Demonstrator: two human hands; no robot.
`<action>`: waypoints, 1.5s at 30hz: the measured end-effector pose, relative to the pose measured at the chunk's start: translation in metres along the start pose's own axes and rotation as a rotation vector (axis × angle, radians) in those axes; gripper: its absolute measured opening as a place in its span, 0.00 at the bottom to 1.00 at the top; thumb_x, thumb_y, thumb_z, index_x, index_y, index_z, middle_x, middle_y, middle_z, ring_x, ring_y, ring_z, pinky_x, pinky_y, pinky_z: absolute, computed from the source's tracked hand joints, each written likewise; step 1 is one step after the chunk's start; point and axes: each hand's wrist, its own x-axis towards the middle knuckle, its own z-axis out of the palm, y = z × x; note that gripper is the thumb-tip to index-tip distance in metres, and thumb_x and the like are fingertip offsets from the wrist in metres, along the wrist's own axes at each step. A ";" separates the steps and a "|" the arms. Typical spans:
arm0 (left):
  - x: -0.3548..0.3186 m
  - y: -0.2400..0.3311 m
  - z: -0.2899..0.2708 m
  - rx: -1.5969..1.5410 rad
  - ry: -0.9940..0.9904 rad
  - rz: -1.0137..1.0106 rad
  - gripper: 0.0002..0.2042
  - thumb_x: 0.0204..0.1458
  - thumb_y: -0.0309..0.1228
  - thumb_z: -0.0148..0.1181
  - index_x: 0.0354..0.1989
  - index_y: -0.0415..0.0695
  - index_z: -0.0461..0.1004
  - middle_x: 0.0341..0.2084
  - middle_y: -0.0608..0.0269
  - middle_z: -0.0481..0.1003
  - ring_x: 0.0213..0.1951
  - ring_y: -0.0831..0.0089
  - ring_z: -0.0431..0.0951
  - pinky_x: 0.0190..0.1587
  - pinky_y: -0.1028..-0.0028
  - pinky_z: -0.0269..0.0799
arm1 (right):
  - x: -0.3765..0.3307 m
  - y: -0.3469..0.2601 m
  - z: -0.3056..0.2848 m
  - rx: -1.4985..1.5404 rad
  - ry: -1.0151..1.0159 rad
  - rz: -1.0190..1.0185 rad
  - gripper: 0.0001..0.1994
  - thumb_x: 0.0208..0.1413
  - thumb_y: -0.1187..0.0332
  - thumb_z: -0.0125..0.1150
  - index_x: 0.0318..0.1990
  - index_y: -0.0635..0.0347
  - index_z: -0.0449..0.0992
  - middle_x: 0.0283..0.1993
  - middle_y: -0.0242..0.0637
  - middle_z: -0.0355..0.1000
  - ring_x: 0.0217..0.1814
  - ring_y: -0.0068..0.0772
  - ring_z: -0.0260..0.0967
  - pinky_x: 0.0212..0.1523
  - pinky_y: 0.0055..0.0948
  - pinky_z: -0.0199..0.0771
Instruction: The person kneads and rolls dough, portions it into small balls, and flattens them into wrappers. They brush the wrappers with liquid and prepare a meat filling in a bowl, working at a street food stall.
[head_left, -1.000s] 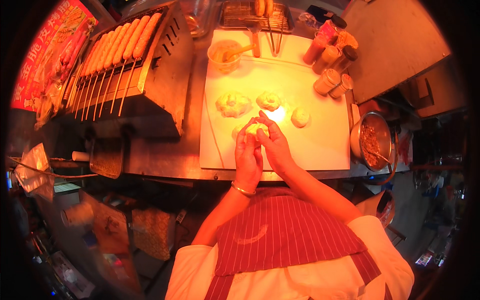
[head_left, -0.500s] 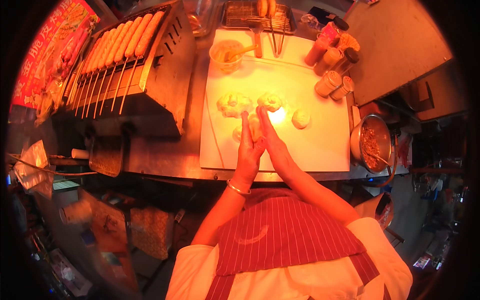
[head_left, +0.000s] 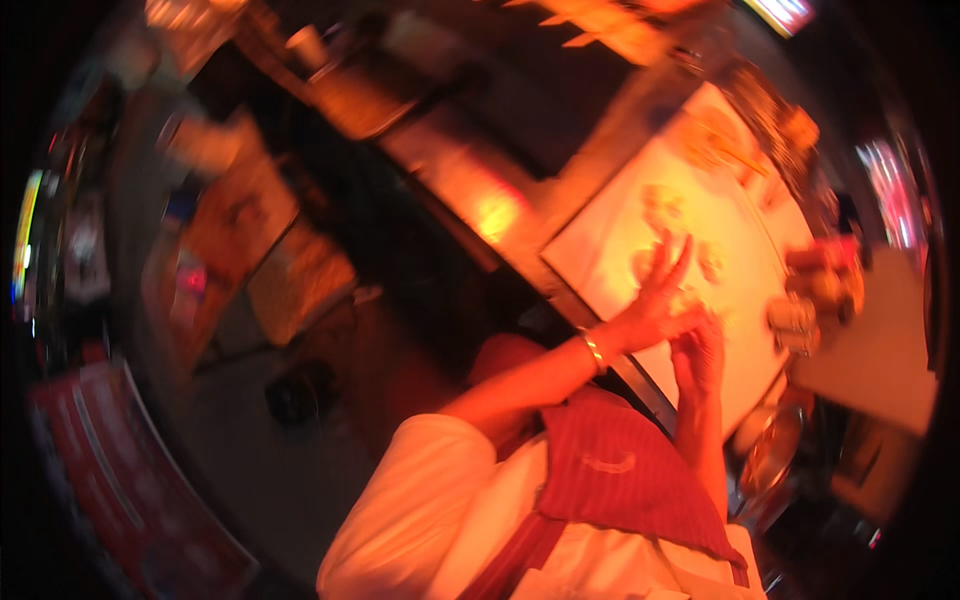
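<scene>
Motion blurs the view. My left hand [head_left: 655, 305], with a bangle [head_left: 594, 350] at its wrist, is over the white board [head_left: 600, 225]; two of its fingers stretch out apart. Just right of it, my right hand [head_left: 699, 350] is raised and bent, its fingertips meeting the left hand near the thumb. Whether anything lies between the hands is smeared. Beyond my fingers, pale dough-like lumps rest on the board: a larger lump [head_left: 661, 203], another lump [head_left: 711, 262] to its right, and a third lump [head_left: 642, 265] beside my left fingers.
A tub [head_left: 708, 138] stands on the board's far part. Seasoning bottles [head_left: 825, 280] and shakers [head_left: 793, 322] line its right side, with a metal bowl [head_left: 775, 450] nearer me. Past the counter edge at left are a low table [head_left: 235, 195] and a red printed panel [head_left: 135, 485].
My view has swung left, so the counter now slants across the right side. My palms, earlier close together and pointing forward, have parted; the left fingers are spread and the right hand is bent.
</scene>
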 end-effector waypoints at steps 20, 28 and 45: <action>-0.066 0.010 -0.033 -0.381 0.514 0.036 0.29 0.62 0.38 0.56 0.67 0.39 0.57 0.60 0.50 0.67 0.62 0.64 0.66 0.62 0.70 0.63 | 0.022 0.053 0.091 -0.622 -0.124 -0.117 0.34 0.64 0.45 0.46 0.63 0.71 0.63 0.70 0.45 0.55 0.71 0.38 0.53 0.69 0.38 0.54; -0.073 0.057 -0.027 -0.773 0.575 -0.086 0.14 0.63 0.38 0.55 0.48 0.41 0.71 0.37 0.68 0.73 0.42 0.79 0.73 0.48 0.75 0.71 | 0.006 0.024 0.128 -0.757 -0.465 0.059 0.50 0.58 0.28 0.21 0.66 0.69 0.61 0.77 0.44 0.40 0.80 0.40 0.24 0.75 0.45 0.31; -0.046 0.087 -0.012 -0.621 0.438 -0.358 0.33 0.65 0.49 0.43 0.68 0.34 0.51 0.65 0.51 0.59 0.66 0.61 0.60 0.66 0.65 0.57 | -0.021 0.005 0.104 -0.958 -0.338 -0.217 0.37 0.56 0.67 0.60 0.72 0.57 0.50 0.77 0.45 0.41 0.80 0.42 0.30 0.74 0.40 0.37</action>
